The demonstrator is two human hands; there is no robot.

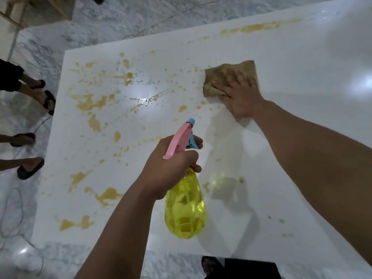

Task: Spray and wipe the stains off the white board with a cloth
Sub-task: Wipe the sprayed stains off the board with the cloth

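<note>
A person's left hand [169, 168] grips a yellow spray bottle [185, 208] by its pink trigger head, held above the white board [302, 97] lying on a marble floor [112, 19]. The right hand [239, 97], fingers spread flat, presses a tan cloth [221, 77] onto the board's far side, beside yellow-brown stains [90, 103] spattered across its left half.
</note>
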